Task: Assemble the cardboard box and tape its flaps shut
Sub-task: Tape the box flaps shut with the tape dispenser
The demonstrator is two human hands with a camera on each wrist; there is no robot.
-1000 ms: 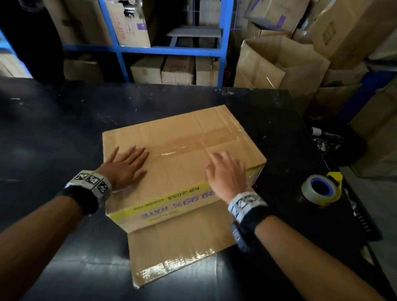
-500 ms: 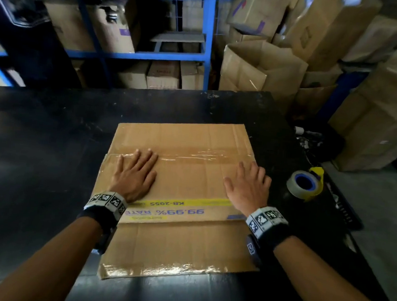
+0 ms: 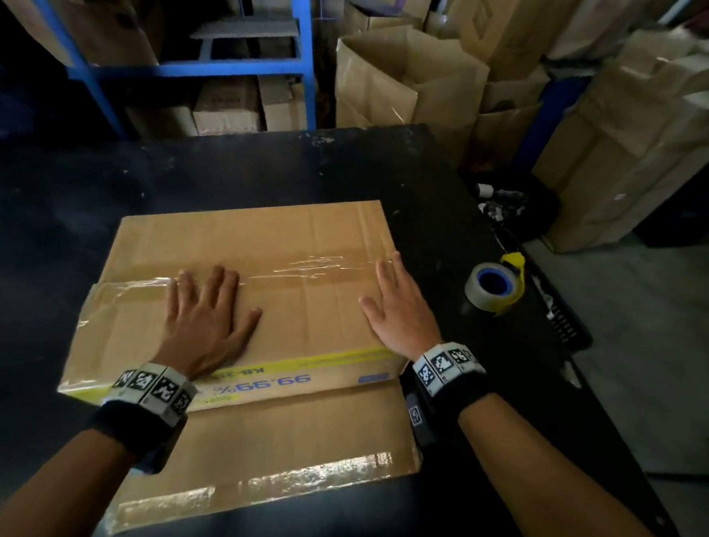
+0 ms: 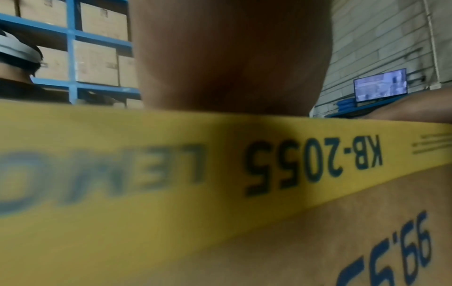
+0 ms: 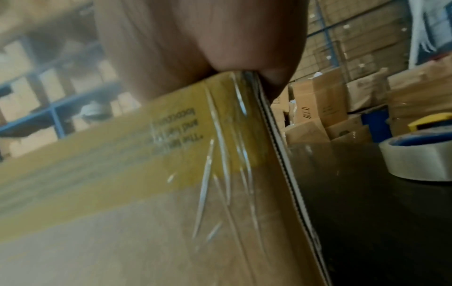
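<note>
— Where the dark table (image 3: 57, 217) is seen from the head view, what is pressed by the left hand (image 3: 204, 317)?
— The flattened cardboard box (image 3: 300, 306) is pressed, palm down, fingers straight and spread; nothing is gripped.
— And further right?
— The right hand (image 3: 400, 312) is laid flat at the box's right edge, fingers straight, nothing held. A tape roll (image 3: 493, 286) is seen just beside it, apart from the box.
</note>
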